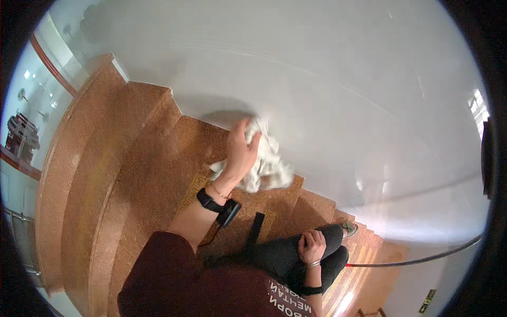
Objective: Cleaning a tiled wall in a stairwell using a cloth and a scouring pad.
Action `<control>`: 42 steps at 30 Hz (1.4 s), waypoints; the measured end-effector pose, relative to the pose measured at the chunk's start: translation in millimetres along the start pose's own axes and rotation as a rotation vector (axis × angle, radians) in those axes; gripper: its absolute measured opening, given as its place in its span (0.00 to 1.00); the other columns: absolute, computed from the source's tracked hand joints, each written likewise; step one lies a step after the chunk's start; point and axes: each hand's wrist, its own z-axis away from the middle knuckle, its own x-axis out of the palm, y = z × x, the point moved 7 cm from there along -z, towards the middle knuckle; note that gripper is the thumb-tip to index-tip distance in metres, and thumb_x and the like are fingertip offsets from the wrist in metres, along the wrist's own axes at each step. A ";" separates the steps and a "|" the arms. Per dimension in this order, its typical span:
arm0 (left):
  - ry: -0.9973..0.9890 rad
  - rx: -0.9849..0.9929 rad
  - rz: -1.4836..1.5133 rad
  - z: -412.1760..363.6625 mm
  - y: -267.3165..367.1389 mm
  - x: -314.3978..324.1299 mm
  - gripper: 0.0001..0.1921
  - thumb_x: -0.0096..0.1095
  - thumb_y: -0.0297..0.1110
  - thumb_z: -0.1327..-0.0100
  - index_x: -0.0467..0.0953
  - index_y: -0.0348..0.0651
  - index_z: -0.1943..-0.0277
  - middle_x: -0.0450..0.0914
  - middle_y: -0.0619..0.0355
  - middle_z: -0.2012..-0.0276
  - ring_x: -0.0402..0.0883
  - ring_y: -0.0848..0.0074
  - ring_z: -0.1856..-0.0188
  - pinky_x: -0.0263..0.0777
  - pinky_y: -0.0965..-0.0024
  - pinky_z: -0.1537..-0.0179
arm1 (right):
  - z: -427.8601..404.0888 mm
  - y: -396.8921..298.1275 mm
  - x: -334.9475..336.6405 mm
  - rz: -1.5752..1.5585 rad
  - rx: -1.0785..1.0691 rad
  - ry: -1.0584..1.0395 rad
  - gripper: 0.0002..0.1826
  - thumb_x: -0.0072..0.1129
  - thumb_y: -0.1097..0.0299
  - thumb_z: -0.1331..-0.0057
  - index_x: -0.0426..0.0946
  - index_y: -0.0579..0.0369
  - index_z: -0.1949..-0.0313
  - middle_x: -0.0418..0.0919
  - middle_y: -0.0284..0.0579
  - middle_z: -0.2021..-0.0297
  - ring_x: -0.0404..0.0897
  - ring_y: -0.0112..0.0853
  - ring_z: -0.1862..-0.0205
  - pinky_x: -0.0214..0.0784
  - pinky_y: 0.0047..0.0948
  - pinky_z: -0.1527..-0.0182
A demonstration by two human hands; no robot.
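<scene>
My left hand [240, 150] holds a crumpled white cloth [263, 164] at the foot of the pale glossy wall [317, 99], above a brown stair tread. The hand and cloth are slightly blurred. A black band [209, 200] and a thin bracelet circle that wrist. Beside the band is a dark device [229, 213] with a cable; whether it is fixed to the band is unclear. My right hand [312, 246] rests on my knee in black trousers [281, 249], fingers loosely curled, with nothing visible in it. It wears a light bracelet and a black band.
Brown steps [146, 158] curve along the left, and more descend at the right with yellow stripes [344, 281]. A black strap [255, 228] lies near my thigh. A dark curved rail or hose [416, 261] crosses the lower right. A green shoe [349, 229] shows beyond my knees.
</scene>
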 end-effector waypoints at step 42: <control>0.068 0.738 -0.140 -46.4 83.8 32.0 0.23 0.62 0.16 0.58 0.78 0.42 0.55 0.76 0.52 0.56 0.74 0.57 0.50 0.69 0.55 0.46 | 11.0 12.7 3.0 0.014 -0.046 -0.007 0.03 0.60 0.74 0.50 0.77 0.56 0.74 0.77 0.45 0.72 0.76 0.45 0.68 0.70 0.40 0.64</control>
